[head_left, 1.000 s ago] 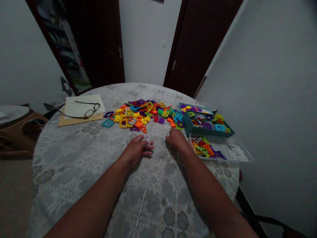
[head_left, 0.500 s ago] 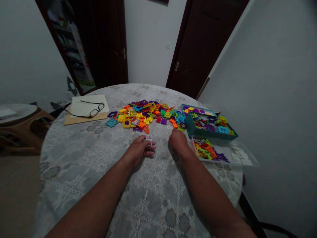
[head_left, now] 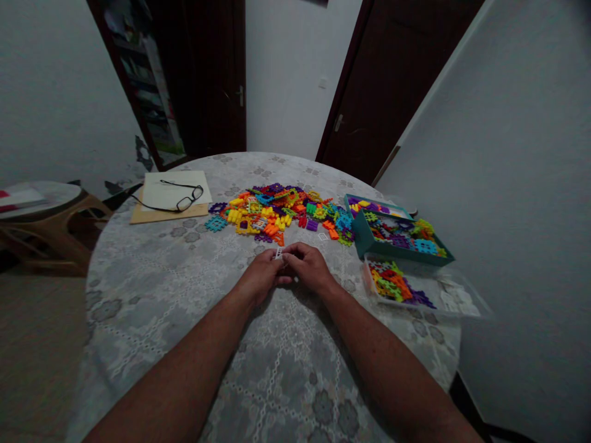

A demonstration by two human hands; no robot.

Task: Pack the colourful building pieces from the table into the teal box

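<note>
My left hand (head_left: 261,274) is closed on a small white lattice-like plastic piece (head_left: 279,253), held just above the table with its upper part showing between the fingers. Against it, my right hand (head_left: 310,267) is closed too, thumb and fingertips meeting at the same piece; whether it pinches a second part is hidden. Beyond both hands spreads a pile of colourful plastic building pieces (head_left: 272,212). A thin white square frame (head_left: 322,237) lies flat at the pile's near right side.
On the right are a teal box (head_left: 392,249) of pieces and a clear plastic tray (head_left: 397,301) with more. Black glasses (head_left: 184,203) rest on paper (head_left: 161,194) over a board at the left. A patterned cloth (head_left: 152,307) covers the round table.
My right hand has moved left from beside the white square frame to meet my left hand at the white piece. The view has shifted slightly.
</note>
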